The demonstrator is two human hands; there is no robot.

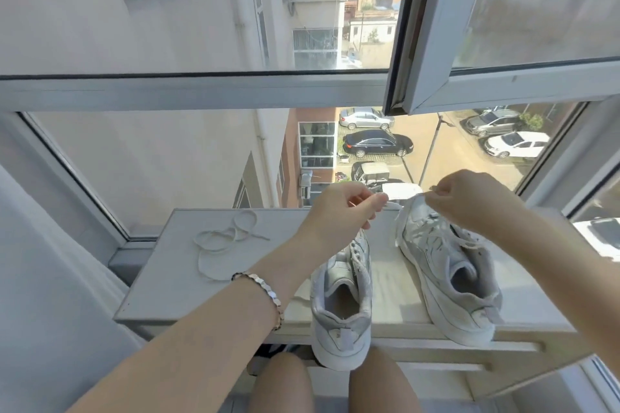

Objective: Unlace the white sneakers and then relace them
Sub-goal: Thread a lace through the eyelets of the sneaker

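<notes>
Two white sneakers stand on a white table (174, 282) by the window, heels toward me. The left sneaker (342, 305) has its heel over the front edge and no lace in view. The right sneaker (449, 278) is partly laced. My left hand (339, 214) pinches a stretch of white lace (395, 204) above the shoes. My right hand (469, 198) pinches the lace's other part over the right sneaker's toe. A loose white lace (218, 245) lies coiled on the table's left side.
An open window sash (436, 43) juts inward above the right sneaker. The window frame (188, 90) runs behind the table. My knees (322, 386) are below the table's front edge. A drawer front (469, 345) sits under the right sneaker.
</notes>
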